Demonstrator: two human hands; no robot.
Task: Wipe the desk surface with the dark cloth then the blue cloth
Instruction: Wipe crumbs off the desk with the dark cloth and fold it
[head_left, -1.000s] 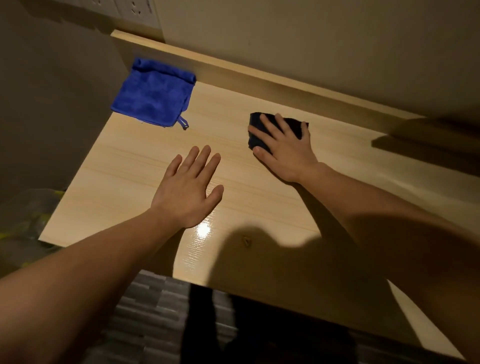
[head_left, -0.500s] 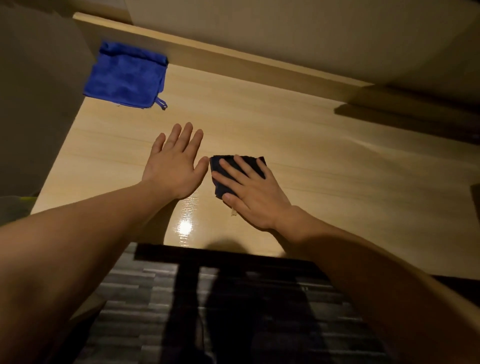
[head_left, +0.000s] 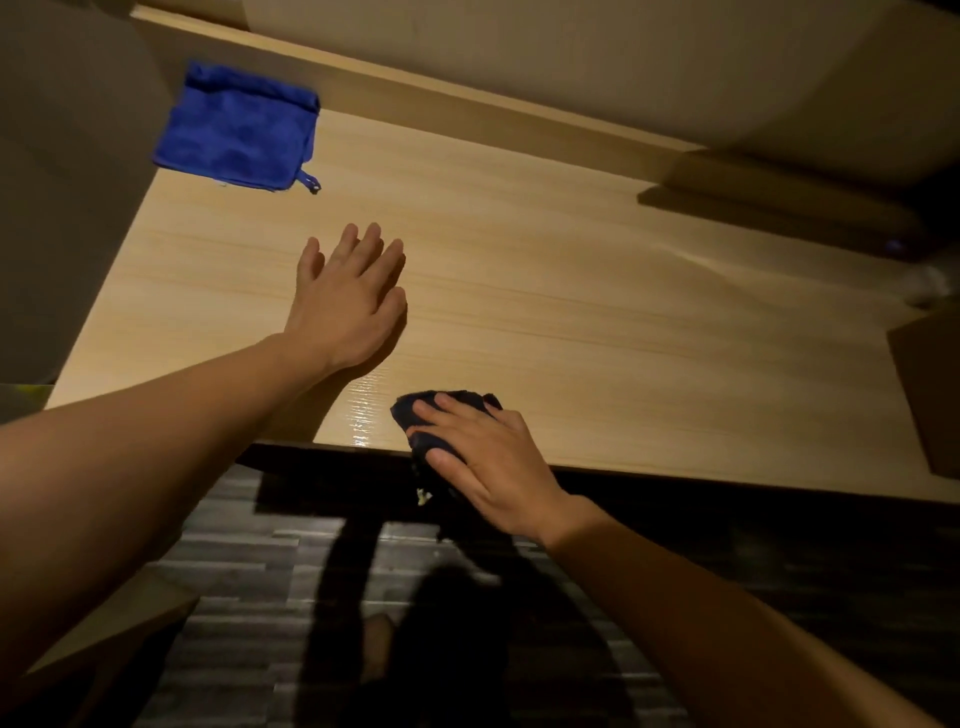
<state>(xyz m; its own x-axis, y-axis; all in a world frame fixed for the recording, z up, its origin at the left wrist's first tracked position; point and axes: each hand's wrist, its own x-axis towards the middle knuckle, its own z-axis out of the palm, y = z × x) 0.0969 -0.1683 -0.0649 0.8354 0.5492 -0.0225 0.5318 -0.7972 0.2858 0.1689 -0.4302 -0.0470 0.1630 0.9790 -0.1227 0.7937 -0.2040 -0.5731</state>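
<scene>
The light wooden desk (head_left: 597, 322) fills the middle of the view. My right hand (head_left: 485, 462) presses the dark cloth (head_left: 415, 410) at the desk's front edge, and part of the cloth hangs over the edge. My left hand (head_left: 345, 301) lies flat on the desk, fingers apart, holding nothing, to the upper left of the dark cloth. The blue cloth (head_left: 239, 130) lies folded at the far left corner, with a small loop at its near right corner.
A raised wooden back rail (head_left: 467, 104) runs along the far side under the wall. A brown box (head_left: 930, 395) stands at the right edge, with a dim pale object behind it. Dark striped flooring (head_left: 270, 561) lies below the front edge.
My right hand has dragged the dark cloth from the far middle of the desk toward me, down to the front edge. My left hand stays flat in about the same place.
</scene>
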